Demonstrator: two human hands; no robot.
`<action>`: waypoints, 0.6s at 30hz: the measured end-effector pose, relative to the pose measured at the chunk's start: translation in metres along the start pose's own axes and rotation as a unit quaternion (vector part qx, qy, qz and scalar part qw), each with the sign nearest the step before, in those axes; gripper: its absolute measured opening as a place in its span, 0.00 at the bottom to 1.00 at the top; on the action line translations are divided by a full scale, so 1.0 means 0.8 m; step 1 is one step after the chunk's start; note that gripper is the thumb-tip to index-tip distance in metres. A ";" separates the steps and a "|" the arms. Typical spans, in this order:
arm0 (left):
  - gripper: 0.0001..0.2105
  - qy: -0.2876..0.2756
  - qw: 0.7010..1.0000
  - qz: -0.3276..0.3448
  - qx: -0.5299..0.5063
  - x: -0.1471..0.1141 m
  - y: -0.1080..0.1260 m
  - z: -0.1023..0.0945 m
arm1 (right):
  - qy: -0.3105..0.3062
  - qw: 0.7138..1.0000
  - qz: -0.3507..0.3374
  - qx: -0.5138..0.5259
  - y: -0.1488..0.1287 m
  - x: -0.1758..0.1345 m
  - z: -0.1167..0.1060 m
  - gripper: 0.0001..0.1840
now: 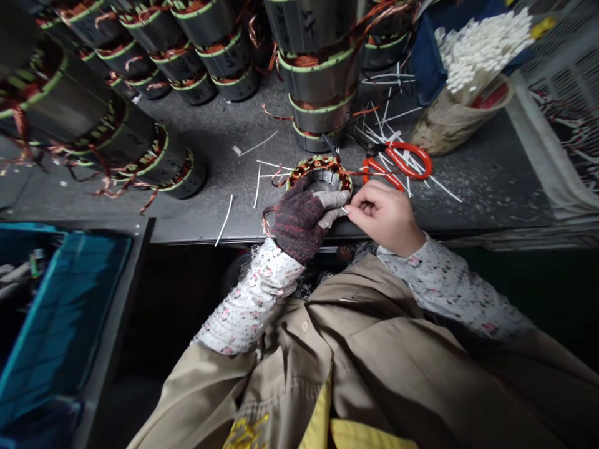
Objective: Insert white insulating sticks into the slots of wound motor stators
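A motor stator [322,176] with copper windings and a pale green rim lies on the dark bench near its front edge. My left hand [304,218], in a dark knitted glove with light finger coverings, is closed around the stator's near left side. At the stator's near right edge, my bare right hand [386,212] pinches a thin white strip [345,210] between thumb and fingers. The strip's far end is hidden by the fingers. Just beyond my right hand lie red-handled scissors [409,163] on scattered white strips [442,187].
Stacked stators [322,81] stand behind the work, with more stacks [135,143] leaning at the left. A cylindrical holder [437,128] full of white strips stands at the right, beside a blue bin [423,68] and a white basket [528,149]. A teal crate [100,274] sits lower left.
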State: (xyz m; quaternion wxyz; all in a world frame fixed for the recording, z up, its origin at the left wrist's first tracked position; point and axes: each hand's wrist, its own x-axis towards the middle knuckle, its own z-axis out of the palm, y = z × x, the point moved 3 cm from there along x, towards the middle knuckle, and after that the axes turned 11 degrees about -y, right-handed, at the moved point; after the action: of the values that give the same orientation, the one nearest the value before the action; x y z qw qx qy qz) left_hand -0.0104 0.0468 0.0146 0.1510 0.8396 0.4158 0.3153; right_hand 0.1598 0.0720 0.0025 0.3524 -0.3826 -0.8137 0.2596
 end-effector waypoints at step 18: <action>0.34 0.031 0.993 -0.110 0.023 -0.010 0.009 0.016 | -0.048 0.912 0.080 0.400 -0.015 -0.015 -0.041 0.23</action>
State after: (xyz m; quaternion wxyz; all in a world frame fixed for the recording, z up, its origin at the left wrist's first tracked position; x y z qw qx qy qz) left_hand -0.0018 0.0361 0.0055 0.1526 0.7814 0.5176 0.3133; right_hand 0.1858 0.0604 0.0265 0.4144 -0.2608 -0.6246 0.6084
